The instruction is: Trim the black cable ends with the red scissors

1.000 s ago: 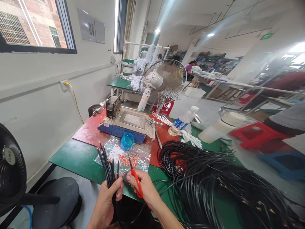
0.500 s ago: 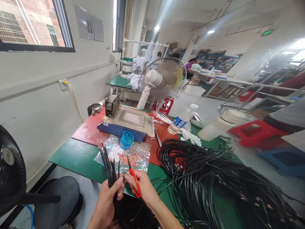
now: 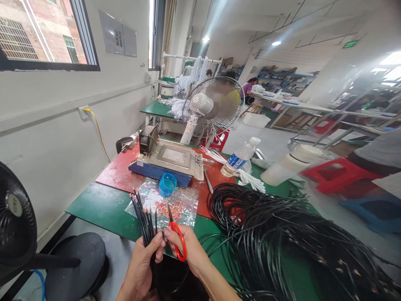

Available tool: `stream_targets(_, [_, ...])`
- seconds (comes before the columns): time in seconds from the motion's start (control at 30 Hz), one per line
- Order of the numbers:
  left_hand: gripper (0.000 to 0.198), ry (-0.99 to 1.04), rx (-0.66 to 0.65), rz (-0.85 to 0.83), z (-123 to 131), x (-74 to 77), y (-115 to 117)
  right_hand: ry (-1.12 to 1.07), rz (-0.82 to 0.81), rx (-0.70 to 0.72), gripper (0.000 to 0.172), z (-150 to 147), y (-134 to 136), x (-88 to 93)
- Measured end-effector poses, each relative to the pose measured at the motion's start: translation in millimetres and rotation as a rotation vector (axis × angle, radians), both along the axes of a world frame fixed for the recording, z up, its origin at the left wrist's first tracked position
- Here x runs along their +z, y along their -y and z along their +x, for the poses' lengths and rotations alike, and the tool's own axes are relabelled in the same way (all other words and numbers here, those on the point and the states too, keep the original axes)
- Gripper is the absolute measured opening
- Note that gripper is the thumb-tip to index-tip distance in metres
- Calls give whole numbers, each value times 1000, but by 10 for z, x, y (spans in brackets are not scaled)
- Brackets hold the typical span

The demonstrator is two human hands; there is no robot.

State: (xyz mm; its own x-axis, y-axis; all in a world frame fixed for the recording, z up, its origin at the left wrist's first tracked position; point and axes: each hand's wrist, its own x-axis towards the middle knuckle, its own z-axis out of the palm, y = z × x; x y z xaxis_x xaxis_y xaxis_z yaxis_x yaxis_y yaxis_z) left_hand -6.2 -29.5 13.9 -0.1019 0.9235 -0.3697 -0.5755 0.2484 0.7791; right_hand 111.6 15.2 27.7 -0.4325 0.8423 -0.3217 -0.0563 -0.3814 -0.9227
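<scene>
My left hand (image 3: 143, 260) is wrapped round a bundle of black cables (image 3: 142, 219), whose stripped ends point up and away. One black cable stands a little apart from the bundle, near my left thumb. In my right hand (image 3: 187, 246) are red-handled scissors (image 3: 179, 242), their dark blades pointing upward. The right thumb and fingertips meet the left fingertips at a cable; what exactly they pinch is too small to make out. Beyond the hands, a clear plastic bag (image 3: 191, 209) lies flat with small red and yellow scraps (image 3: 172, 209) on it.
A blue cup (image 3: 167, 184) stands before a blue-sided heating unit (image 3: 163, 171). Coils of black cable (image 3: 250, 221) cover the table's right side. Behind them are a water bottle (image 3: 239, 158) and a cream flask (image 3: 290, 165). A fan (image 3: 213, 104) stands beyond; people sit farther off.
Both hands stay nearly in place, with the cable bundle and scissors still held. The scissors have shifted very slightly, and the whole view has moved a little.
</scene>
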Motion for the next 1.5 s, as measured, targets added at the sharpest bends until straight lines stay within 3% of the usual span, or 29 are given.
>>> stream_targets(0.13, [30, 11, 1, -5, -1, -38, -11, 26, 72, 8, 45, 4, 29, -23])
stream_targets(0.33, [27, 67, -19, -1, 2, 9, -11, -128, -123, -11, 49, 3, 13, 22])
stream_targets(0.9, [31, 110, -170, 37, -47, 13, 16, -148, -258, 39, 45, 21, 18, -16])
stream_targets(1.13, [29, 88, -121, 28, -44, -45, -19, -136, -146, 20, 51, -4, 18, 47])
stream_targets(1.5, [31, 107, -95, 19, -53, -46, -8, -75, -32, -21, 51, -17, 59, -63])
